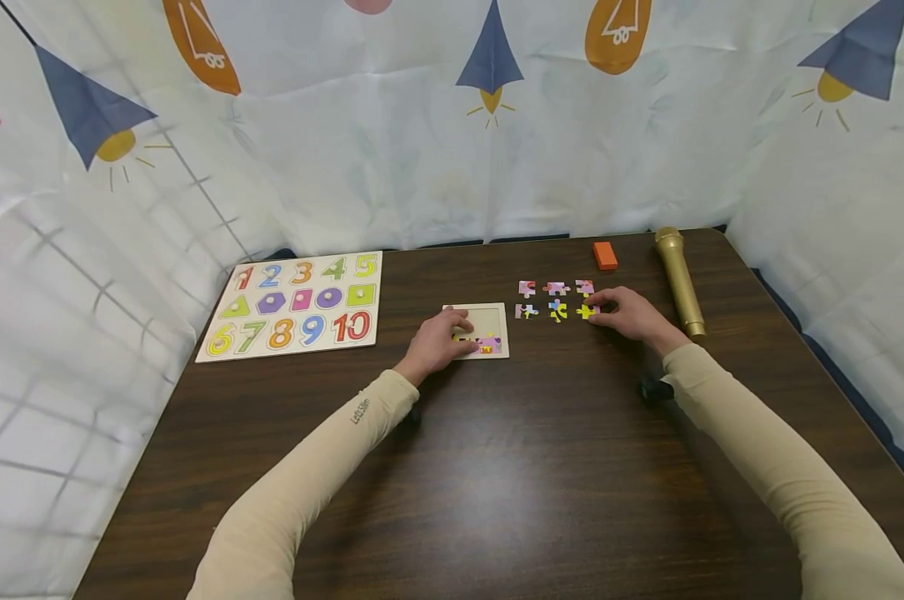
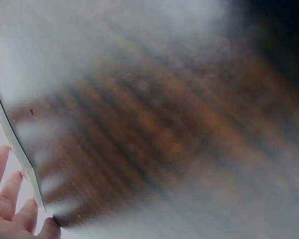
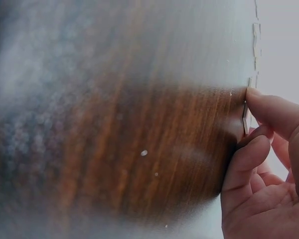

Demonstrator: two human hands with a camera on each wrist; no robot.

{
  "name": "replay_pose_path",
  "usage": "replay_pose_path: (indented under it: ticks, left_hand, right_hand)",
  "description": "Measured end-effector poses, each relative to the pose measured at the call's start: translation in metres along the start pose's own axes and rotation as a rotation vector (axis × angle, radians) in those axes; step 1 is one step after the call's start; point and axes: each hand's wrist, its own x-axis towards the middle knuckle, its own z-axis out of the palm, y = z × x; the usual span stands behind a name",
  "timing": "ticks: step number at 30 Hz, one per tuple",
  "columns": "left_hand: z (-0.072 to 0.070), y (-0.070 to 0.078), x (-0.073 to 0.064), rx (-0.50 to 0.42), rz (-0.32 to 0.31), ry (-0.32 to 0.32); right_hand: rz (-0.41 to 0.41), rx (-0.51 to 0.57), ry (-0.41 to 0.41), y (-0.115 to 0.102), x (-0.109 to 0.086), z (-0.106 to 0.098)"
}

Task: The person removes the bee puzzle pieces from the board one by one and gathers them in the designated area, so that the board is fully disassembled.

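A small wooden puzzle tray (image 1: 485,320) lies on the table, with joined pink and yellow pieces (image 1: 489,343) along its near side. My left hand (image 1: 438,342) rests over the tray's left part, its fingers spread apart. In the left wrist view the fingertips (image 2: 9,185) lie along the tray's thin edge. To the right of the tray, jigsaw pieces (image 1: 556,288) are laid out in two rows. My right hand (image 1: 630,315) pinches the yellow piece (image 1: 586,312) at the near right end. Thumb and fingers meet at its thin edge (image 3: 246,119) in the right wrist view.
A number and shape board (image 1: 294,310) lies at the left of the dark wooden table (image 1: 481,467). Beyond the pieces is an orange block (image 1: 605,256). A gold microphone (image 1: 680,279) lies just right of the right hand. Patterned curtains (image 1: 422,150) hang behind the table.
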Motion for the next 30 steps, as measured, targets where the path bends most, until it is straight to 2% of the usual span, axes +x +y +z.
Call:
replay_pose_path:
  ticks: [6, 14, 20, 25, 30]
  left_hand:
    - [-0.002, 0.002, -0.003, -0.010, 0.036, 0.033]
    - [-0.004, 0.002, 0.002, 0.009, 0.004, -0.012]
    - [-0.010, -0.004, 0.002, -0.013, 0.034, -0.015]
    - [-0.018, -0.015, -0.005, -0.037, 0.069, -0.056]
    - [-0.027, -0.027, -0.011, -0.046, 0.067, -0.072]
  right_hand:
    - [0.008, 0.011, 0.001, 0.000, 0.000, -0.001]
    - [0.062, 0.085, -0.024, -0.002, -0.002, -0.005]
    - [0.091, 0.126, 0.007, -0.007, -0.004, -0.002]
    - [0.022, 0.110, 0.040, -0.023, -0.004, 0.014]
    - [-0.065, 0.085, 0.036, -0.054, -0.003, 0.033]
